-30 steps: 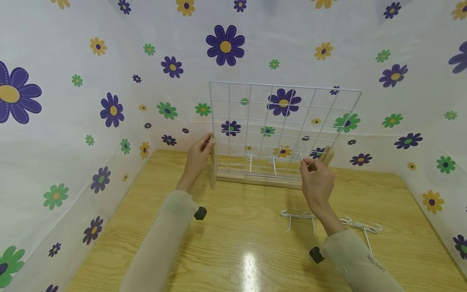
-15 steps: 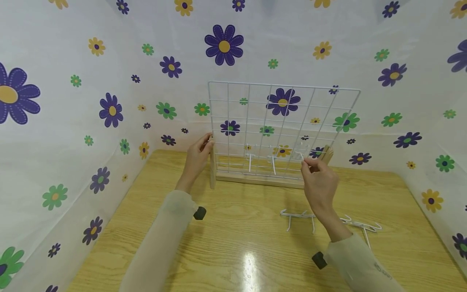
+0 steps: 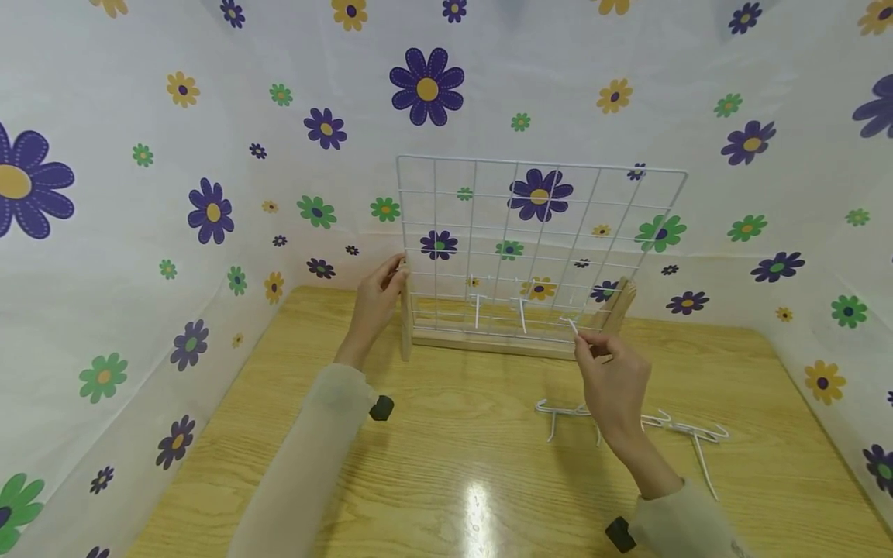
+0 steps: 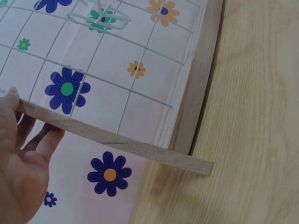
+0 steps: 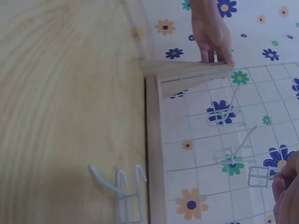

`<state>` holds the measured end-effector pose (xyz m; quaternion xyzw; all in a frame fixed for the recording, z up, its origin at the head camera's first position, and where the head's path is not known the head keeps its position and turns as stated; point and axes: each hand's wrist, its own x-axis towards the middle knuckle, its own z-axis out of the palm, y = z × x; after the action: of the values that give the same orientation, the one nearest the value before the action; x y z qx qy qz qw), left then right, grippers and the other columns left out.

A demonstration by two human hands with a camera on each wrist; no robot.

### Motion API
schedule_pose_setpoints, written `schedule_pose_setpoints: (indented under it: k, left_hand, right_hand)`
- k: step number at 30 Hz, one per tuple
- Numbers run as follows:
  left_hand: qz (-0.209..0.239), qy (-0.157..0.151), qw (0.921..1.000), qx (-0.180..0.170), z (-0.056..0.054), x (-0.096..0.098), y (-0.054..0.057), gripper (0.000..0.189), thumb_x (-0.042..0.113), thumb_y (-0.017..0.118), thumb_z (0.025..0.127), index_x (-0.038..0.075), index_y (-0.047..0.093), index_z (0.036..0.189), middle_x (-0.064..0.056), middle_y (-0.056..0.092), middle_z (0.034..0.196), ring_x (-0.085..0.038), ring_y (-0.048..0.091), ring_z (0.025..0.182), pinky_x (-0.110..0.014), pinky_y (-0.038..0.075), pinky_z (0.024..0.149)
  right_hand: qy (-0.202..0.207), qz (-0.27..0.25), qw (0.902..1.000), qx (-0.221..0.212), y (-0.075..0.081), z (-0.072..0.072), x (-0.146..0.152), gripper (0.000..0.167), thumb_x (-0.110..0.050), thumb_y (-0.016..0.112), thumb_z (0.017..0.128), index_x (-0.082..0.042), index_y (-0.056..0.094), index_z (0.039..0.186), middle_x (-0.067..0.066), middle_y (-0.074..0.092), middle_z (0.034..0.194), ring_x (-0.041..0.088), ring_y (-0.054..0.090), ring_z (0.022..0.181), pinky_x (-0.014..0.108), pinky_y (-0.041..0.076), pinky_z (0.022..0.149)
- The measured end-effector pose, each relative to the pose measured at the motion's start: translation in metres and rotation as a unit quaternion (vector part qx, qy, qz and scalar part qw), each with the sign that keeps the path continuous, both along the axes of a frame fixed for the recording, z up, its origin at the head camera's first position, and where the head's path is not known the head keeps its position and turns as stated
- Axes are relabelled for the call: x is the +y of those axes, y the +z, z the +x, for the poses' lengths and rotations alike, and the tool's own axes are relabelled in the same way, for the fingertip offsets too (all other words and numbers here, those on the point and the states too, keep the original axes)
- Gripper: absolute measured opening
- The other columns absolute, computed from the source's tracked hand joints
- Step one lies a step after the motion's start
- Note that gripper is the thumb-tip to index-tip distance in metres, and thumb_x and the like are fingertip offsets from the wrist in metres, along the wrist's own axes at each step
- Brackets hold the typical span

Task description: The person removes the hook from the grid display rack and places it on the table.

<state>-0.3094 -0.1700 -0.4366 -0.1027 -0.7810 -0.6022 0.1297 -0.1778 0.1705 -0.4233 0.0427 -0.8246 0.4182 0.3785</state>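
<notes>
A white wire grid panel stands upright in a wooden frame at the back of the table. My left hand pinches the frame's left wooden upright between thumb and fingers. My right hand pinches the prong of a white wire hook in front of the panel's lower right part; whether the hook touches the wires I cannot tell. To its left, one hook and another hook hang on the grid with their prongs toward me.
Several loose white hooks lie on the wooden table, one hook near the right forearm and another hook farther right. The frame's right upright stands behind the right hand. Flowered white cloth surrounds the table's back and sides.
My right hand has come down and a little toward me with its hook, which now sits lower before the panel. The left hand keeps its hold on the frame.
</notes>
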Motion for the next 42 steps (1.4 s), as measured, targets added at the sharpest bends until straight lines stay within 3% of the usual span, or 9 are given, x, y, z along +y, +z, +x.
schedule_pose_setpoints:
  k: [8,12,17,28,42]
  left_hand:
    - [0.006,-0.003,0.9999,-0.007,0.0,0.001,0.0,0.047,0.027,0.053,0.11,0.008,0.049,0.154,-0.013,0.048,0.156,-0.03,0.052,0.137,-0.036,0.047,0.113]
    - [0.0,0.001,1.0,-0.006,0.001,0.001,0.001,0.047,0.028,0.053,0.11,0.01,0.05,0.153,-0.012,0.05,0.155,-0.027,0.053,0.137,-0.034,0.048,0.112]
    - [0.002,0.0,1.0,-0.004,0.002,0.001,0.001,0.046,0.026,0.053,0.11,0.008,0.05,0.153,-0.014,0.05,0.154,-0.028,0.054,0.135,-0.034,0.048,0.111]
    - [0.001,0.003,1.0,-0.004,0.002,0.002,0.001,0.046,0.026,0.053,0.11,0.008,0.05,0.153,-0.014,0.05,0.155,-0.029,0.054,0.135,-0.034,0.048,0.111]
    - [-0.009,0.006,0.9999,-0.006,0.004,0.004,0.002,0.047,0.026,0.052,0.111,0.008,0.048,0.154,-0.013,0.048,0.156,-0.028,0.053,0.136,-0.035,0.048,0.112]
  right_hand:
    - [0.017,0.008,0.9997,-0.013,-0.023,0.02,0.001,0.008,0.012,0.073,0.085,0.006,0.077,0.087,0.012,0.072,0.073,0.006,0.052,0.055,0.01,0.033,0.038]
    - [0.027,0.02,0.9994,-0.011,-0.032,0.024,0.001,0.009,0.013,0.074,0.084,0.005,0.077,0.087,0.011,0.071,0.07,-0.001,0.041,0.045,0.01,0.025,0.033]
    - [0.034,0.024,0.9992,0.001,-0.037,0.028,-0.002,0.012,0.015,0.075,0.082,0.003,0.078,0.087,0.01,0.071,0.069,-0.004,0.039,0.045,0.007,0.023,0.034]
    - [0.053,0.009,0.9982,-0.027,-0.049,0.035,-0.014,0.012,0.019,0.074,0.08,0.007,0.075,0.084,0.012,0.069,0.069,-0.008,0.031,0.04,0.011,0.026,0.03]
    - [0.043,0.075,0.9962,-0.006,-0.065,0.037,-0.02,0.014,0.017,0.077,0.077,0.004,0.074,0.084,0.006,0.067,0.064,-0.013,0.025,0.042,0.011,0.023,0.03]
